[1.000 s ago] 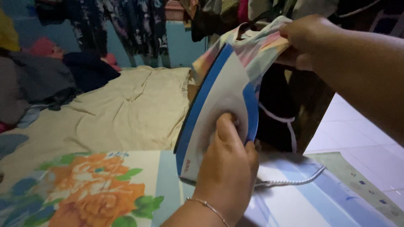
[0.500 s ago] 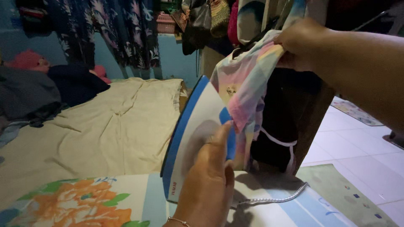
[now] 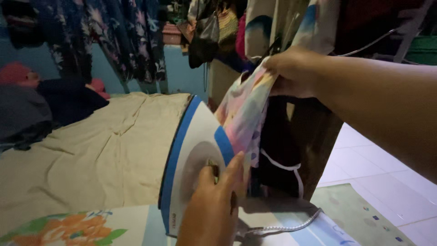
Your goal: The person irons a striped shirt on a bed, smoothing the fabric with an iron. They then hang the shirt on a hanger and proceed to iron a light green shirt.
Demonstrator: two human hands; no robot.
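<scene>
— What lies leftmost?
— One beige rumpled bedsheet (image 3: 104,150), and one floral-printed ironing cloth (image 3: 68,230) below it.
— How many irons?
— One white-and-blue plastic electric iron (image 3: 195,159), upright at centre; the left hand (image 3: 214,209) is closed around its handle.
— And the right hand (image 3: 291,73)?
— It pinches one pastel multicoloured garment (image 3: 243,118), hanging against the iron. White floor tiles (image 3: 387,168) lie rightmost.

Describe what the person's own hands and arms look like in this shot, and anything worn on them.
Both are bare. The left hand enters from the bottom edge and shows no ring; its wrist is cut off by the frame, so a bracelet cannot be checked here. The right hand comes in from the right on a long bare forearm, with no sleeve, watch or glove visible.
</scene>
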